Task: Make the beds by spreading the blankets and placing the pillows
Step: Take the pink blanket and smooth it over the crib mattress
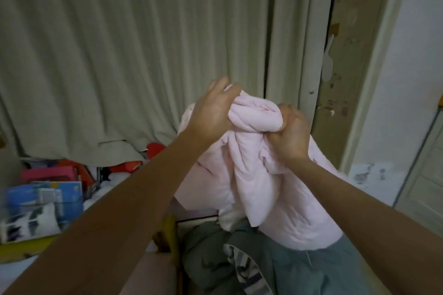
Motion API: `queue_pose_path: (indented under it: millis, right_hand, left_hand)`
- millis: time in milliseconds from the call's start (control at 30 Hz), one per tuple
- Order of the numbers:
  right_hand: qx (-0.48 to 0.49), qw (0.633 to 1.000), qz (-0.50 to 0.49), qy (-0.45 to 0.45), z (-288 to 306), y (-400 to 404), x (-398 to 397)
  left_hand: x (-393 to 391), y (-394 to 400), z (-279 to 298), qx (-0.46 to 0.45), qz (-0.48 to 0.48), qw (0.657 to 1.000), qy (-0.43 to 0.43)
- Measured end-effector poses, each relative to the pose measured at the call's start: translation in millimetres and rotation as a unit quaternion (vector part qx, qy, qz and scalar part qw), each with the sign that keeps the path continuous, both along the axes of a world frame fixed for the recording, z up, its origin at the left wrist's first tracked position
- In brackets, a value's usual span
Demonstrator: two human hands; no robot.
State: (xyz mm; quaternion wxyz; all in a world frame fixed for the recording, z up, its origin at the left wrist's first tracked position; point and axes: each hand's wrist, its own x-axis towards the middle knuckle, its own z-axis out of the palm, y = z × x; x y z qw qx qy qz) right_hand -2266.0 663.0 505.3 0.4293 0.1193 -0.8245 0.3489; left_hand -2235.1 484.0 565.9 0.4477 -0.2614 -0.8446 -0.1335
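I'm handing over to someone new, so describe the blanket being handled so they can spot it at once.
Start at the wide grey-green curtain across the back. In front of it, mid-frame, both hands hold up a bunched pale pink blanket. It is the only pink, quilted fabric, hanging above the grey-green bedding below.

**Soft cloth, matt surfaces throughout**

A pale pink blanket (242,175) of soft, matt, lightly quilted cloth is bunching into thick folds at the centre. The grey-green curtain (124,55) at 11 o'clock is hanging as matt woven fabric in long pleats. Grey-green bedding (318,268) at 5 o'clock is lying dull and creased. Glossy, plastic-looking packaging (43,201) is shining faintly at 8 o'clock. The wall (422,79) at 3 o'clock is showing matt, scuffed paint.
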Motion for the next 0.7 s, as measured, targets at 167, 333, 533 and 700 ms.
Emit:
queue_pose_path:
  millis: [167, 333, 533, 700]
  right_hand:
    - [0.002, 0.996, 0.068, 0.052, 39, -63, 29]
    - [-0.009, 0.987, 0.156, 0.027, 54, -141, 76]
    - [-0.027, 0.956, 0.254, -0.145, 34, -223, 143]
    - [-0.083, 0.915, 0.243, -0.311, -16, -298, 179]
  left_hand:
    - [40, -69, 29, -0.022, 0.094, 0.995, 0.04]
    - [102, -145, 40, -0.075, 0.216, 0.972, 0.051]
    - [158, -220, 30, -0.096, 0.315, 0.943, -0.048]
    - [213, -272, -22, -0.007, 0.301, 0.947, -0.109]
